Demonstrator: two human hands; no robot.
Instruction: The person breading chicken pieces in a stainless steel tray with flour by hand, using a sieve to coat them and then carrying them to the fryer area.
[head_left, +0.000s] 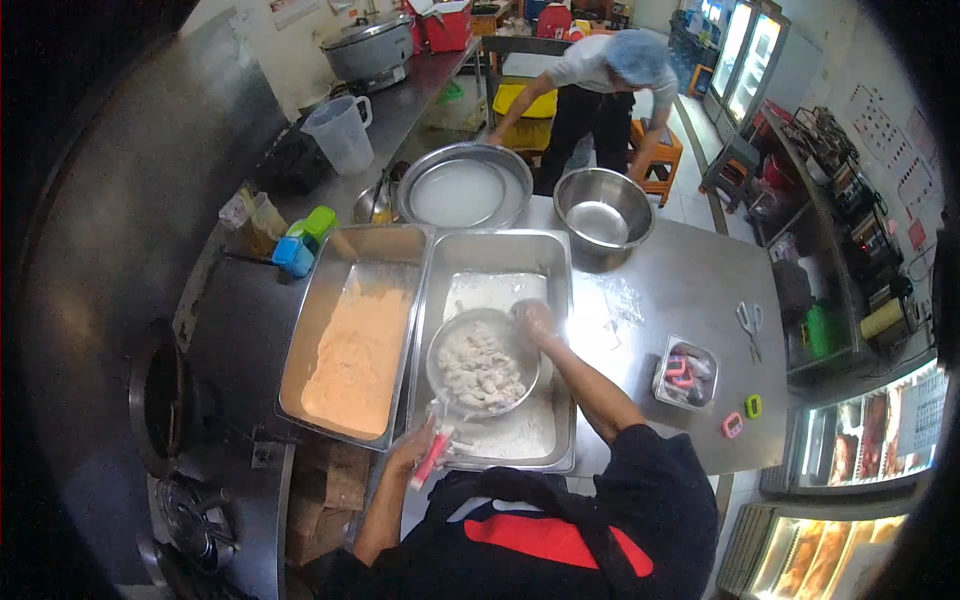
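Observation:
My left hand (415, 448) grips the red handle (432, 459) of a round strainer (431, 364). Flour-coated pieces of food (480, 367) lie heaped in it. At the strainer's far right rim is my right hand (534, 321), its fingers curled on the edge and partly blurred. The strainer is over a deep steel pan (566, 420) with white flour (517, 439) in its bottom. Left of this pan, a second steel pan (294, 375) holds an orange powder (356, 360).
Beyond the pans are a wide basin (409, 199) of cloudy liquid and a steel bowl (600, 221), with a person (592, 97) bent behind them. On the right lie a tub of small items (686, 371), scissors (750, 326) and timers (732, 425). A gas burner (195, 517) is at lower left.

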